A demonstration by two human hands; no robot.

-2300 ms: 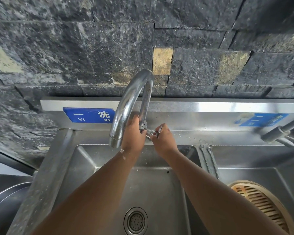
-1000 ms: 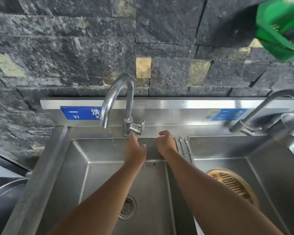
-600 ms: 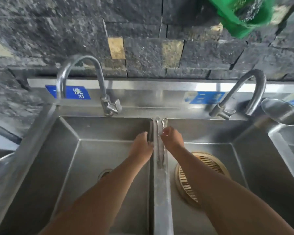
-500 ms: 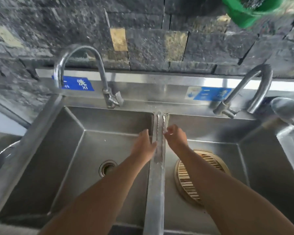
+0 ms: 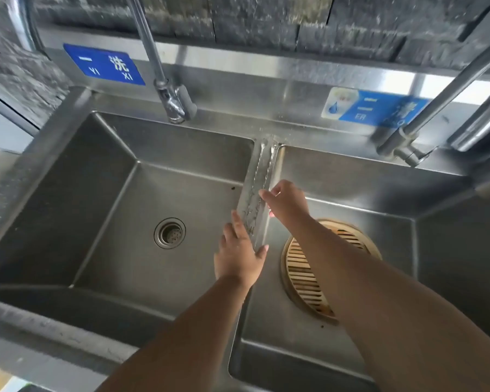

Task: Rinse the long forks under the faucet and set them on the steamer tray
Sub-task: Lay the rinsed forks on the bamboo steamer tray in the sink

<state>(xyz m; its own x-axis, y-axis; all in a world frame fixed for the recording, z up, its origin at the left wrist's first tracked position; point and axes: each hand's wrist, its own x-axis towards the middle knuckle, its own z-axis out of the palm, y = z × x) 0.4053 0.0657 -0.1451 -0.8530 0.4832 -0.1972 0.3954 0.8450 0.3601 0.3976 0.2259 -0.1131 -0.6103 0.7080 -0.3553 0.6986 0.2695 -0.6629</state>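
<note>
Long forks (image 5: 262, 168) lie on the sink divider (image 5: 246, 199), none on the steamer tray (image 5: 297, 278) yet; left grip (image 5: 238, 256) flat, open; right grip (image 5: 287, 200) touching them, hold unclear.

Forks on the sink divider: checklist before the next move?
1. Long forks lie along the divider, in reach: ok.
2. Right hand fingers touch the forks; firm pinch: cannot tell.
3. Left hand flat against the divider, holding nothing: ok.
4. Faucet running for the rinse: no stream visible, not ok.
5. Steamer tray sits in the right basin, visible slats bare: ok.
</note>
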